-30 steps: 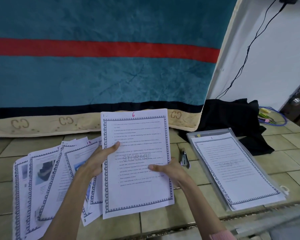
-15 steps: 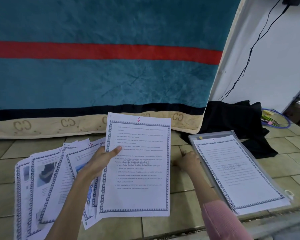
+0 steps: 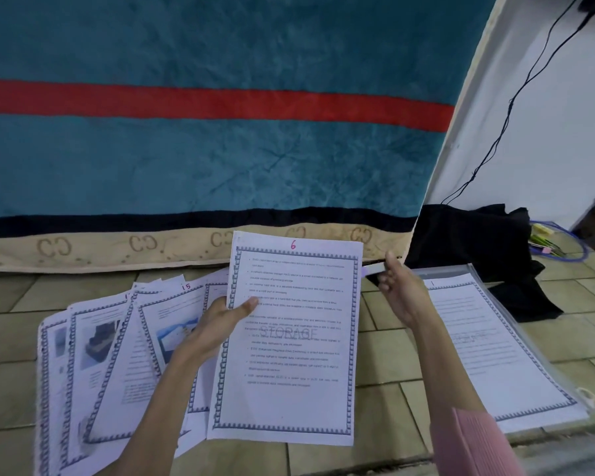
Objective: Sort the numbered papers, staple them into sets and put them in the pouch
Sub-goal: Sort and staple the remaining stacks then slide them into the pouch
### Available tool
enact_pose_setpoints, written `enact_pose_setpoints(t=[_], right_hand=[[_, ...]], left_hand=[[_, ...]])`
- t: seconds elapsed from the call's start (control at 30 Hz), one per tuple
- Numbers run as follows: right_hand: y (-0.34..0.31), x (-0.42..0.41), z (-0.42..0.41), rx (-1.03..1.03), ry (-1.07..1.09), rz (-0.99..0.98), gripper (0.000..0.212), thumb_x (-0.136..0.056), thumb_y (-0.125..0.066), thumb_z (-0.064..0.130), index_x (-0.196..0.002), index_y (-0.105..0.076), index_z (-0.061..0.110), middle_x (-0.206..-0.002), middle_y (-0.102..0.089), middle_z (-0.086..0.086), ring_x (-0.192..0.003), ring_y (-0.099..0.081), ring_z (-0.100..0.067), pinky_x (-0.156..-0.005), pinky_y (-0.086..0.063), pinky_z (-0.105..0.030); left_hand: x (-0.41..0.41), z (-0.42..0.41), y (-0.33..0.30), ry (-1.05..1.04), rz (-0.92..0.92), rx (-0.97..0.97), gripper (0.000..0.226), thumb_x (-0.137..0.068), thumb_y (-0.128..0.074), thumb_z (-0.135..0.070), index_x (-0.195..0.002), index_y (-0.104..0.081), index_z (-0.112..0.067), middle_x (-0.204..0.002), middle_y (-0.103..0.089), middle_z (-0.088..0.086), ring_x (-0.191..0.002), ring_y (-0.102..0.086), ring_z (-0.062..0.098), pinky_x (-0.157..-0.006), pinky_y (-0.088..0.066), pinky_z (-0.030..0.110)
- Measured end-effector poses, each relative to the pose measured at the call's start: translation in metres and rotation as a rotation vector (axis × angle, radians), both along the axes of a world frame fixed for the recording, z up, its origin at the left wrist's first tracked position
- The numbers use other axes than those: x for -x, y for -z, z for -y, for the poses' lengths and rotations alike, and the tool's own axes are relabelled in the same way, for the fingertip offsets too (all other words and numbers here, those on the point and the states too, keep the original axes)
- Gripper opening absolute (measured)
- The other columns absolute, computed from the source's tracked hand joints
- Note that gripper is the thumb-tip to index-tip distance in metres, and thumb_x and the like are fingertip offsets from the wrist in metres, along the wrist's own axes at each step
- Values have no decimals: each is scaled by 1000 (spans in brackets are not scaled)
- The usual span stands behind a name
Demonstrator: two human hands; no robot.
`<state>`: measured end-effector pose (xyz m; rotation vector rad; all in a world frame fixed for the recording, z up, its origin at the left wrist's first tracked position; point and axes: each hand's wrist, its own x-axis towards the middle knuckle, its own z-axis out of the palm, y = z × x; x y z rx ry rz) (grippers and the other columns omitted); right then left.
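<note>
Papers: the left hand (image 3: pixel 220 324) is pinching the set (image 3: pixel 289 338) topped by page 6 at its left edge; thin, floppy, light.
Stapler: the right hand (image 3: pixel 401 290) is gripping the stapler (image 3: pixel 375 268) beside the top right corner.
Pouch: pouch (image 3: pixel 454 269) is lying on the floor, right.

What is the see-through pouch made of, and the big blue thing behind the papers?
The pouch looks like thin, glossy clear plastic: the sheet marked 1 shows through it. The blue hanging looks like soft, plush fabric, probably a blanket: its surface is fuzzy and creased.

Soft even daylight, wide-angle edge bending, slight blur.
</note>
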<state>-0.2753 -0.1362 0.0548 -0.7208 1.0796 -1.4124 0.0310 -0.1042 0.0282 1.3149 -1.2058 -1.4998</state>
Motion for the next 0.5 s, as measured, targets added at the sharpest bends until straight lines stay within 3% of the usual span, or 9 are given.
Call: enact_pose_setpoints(t=[0.07,0.13,0.2,0.3,0.37,0.47,0.5], right_hand=[[-12,-2,2,79,52,-2,15,-88,-57,31,-85,-57,16,-75,-67,9,-70,-64,-5,-67,-47,-19],[-20,-5,4,89,110,9,21,-91,-55,33,-93,-58,12,-93,-70,-2,-86,-69,-13,-75,-53,-27],[-25,-10,6,81,176,87,22,-94,-52,30,-87,-55,10,-79,-70,-6,-71,-70,-17,-64,-56,-31],[-31,-17,6,10,232,165,33,-94,-47,33,-67,-42,15,-45,-55,-1,-39,-58,-18,-42,-41,-22],[-34,-19,5,-37,251,261,37,-93,-49,37,-65,-37,16,-44,-49,1,-33,-51,-14,-37,-38,-17],[-37,-25,9,-42,264,403,35,-95,-46,45,-77,-44,15,-66,-62,-3,-48,-66,-13,-55,-58,-29],[-40,-28,10,-49,260,431,40,-93,-44,50,-75,-45,15,-62,-62,-2,-48,-66,-13,-63,-58,-31]], left_hand=[[0,1,2,-5,-20,-1,11,-88,-59,-28,-97,-65,-30,-104,-70,-7,-105,-64,15,-100,-46,39],[0,0,2,-5,-33,-3,12,-89,-58,-25,-98,-65,-29,-101,-71,-8,-103,-64,14,-98,-48,38],[-1,-1,3,0,-31,-1,13,-89,-58,-25,-100,-65,-29,-108,-70,-5,-106,-64,16,-99,-47,40],[-4,-1,4,-4,-20,2,15,-89,-59,-27,-102,-64,-29,-113,-68,-2,-108,-63,18,-100,-46,40],[-4,0,4,-12,-23,-7,17,-90,-58,-26,-106,-63,-27,-108,-69,-4,-105,-64,16,-97,-48,38],[-3,-1,3,-14,-23,-6,15,-90,-58,-27,-103,-63,-29,-107,-69,-4,-104,-64,17,-96,-49,38],[-3,-1,3,-11,-12,0,14,-89,-59,-28,-102,-63,-30,-110,-69,-2,-106,-64,18,-98,-48,40]])
